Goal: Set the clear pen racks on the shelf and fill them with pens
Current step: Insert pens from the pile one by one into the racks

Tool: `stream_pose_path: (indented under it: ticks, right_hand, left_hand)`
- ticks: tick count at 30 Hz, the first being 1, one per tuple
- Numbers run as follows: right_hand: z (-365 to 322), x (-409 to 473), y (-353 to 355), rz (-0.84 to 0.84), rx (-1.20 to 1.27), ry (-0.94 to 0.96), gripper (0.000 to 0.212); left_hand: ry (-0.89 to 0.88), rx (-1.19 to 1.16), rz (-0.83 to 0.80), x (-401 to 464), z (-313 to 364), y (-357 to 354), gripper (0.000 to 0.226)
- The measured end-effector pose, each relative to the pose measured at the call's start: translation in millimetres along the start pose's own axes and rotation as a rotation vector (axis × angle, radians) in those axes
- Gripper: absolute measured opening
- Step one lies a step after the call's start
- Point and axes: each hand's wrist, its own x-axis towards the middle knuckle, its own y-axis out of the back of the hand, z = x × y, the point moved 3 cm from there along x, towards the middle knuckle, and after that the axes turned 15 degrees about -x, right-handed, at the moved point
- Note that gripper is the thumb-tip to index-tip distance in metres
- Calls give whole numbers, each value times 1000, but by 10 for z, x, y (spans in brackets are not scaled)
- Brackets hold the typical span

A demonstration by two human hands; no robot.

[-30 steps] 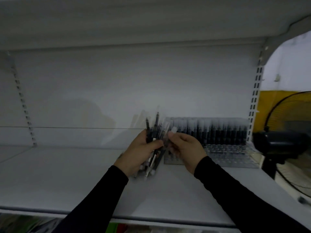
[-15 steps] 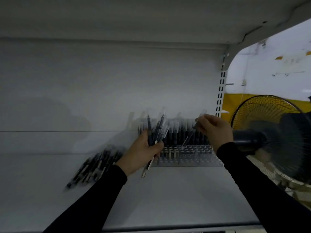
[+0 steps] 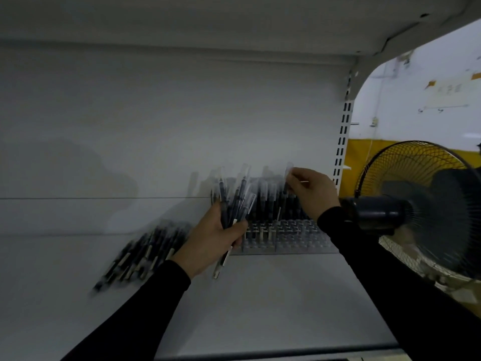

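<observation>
Left hand (image 3: 217,237) at frame centre, gripping a bundle of pens (image 3: 235,201). Right hand (image 3: 313,191) pinching one pen (image 3: 287,178) above the clear rack (image 3: 291,237), right of centre.

One rack (image 3: 283,237) stood on shelf (image 3: 260,308); one fan (image 3: 426,209) right of rack; two hands; pens too blurred to count.

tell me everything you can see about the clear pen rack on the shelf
The clear pen rack sits flat on the white shelf, at its right end against the back wall. It looks like see-through plastic with a grid of small sockets. Dark pens with clear caps stand upright in its back rows; most front sockets look empty, though a few hold pens. The right hand pinches one pen above it.
</observation>
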Motion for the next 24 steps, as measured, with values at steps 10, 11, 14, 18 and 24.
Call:
stream_pose_path:
  ticks: [10,11,14,18,24]
  right_hand:
    - [27,-208,-200,-143,-105,1,27]
    - [34,-219,-203,-140,-105,-4,27]
    - [62,-246,-186,-123,-120,-21,27]
    - [77,-333,-119,-38,-57,-50,25]
    - [-109,-518,-160,-233,338,-50,28]
  left_hand:
    - [21,27,7,-9,9,-24,18]
    - [22,31,9,-7,5,-26,19]
    - [28,46,6,-11,3,-30,18]
    - [72,25,-12,-17,-30,-42,17]
    - [79,-8,-36,-23,7,-142,20]
